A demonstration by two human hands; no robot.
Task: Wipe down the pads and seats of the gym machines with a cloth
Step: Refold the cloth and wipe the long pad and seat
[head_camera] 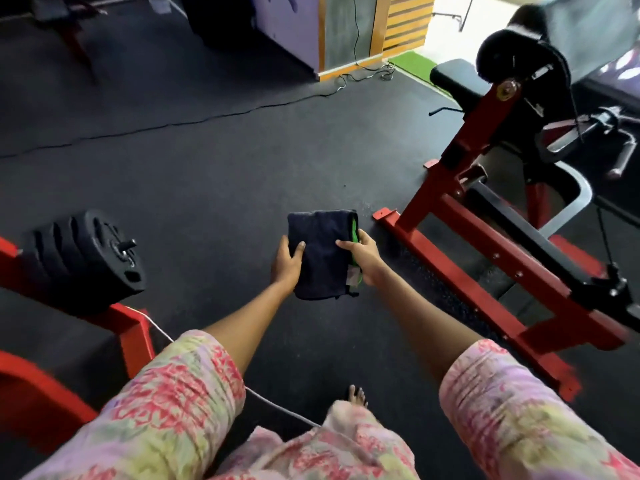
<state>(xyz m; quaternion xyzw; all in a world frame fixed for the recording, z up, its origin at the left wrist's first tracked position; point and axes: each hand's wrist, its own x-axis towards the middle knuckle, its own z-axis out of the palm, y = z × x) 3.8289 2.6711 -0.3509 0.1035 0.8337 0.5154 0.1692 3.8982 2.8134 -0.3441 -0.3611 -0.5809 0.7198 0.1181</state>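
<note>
A folded dark navy cloth (322, 251) with a green edge is held flat in front of me above the floor. My left hand (285, 263) grips its left side, thumb on top. Its right side is gripped by my right hand (363, 258), also with the thumb on top. To the right stands a red-framed gym machine (485, 237) with a black seat pad (457, 79) at the far end and a black roller pad (509, 51) above it. The cloth touches no pad.
A stack of black weight plates (86, 254) sits on a red frame at the left. A black cable (207, 119) runs across the dark rubber floor, and a white cord (263, 396) passes near my bare foot (356, 394).
</note>
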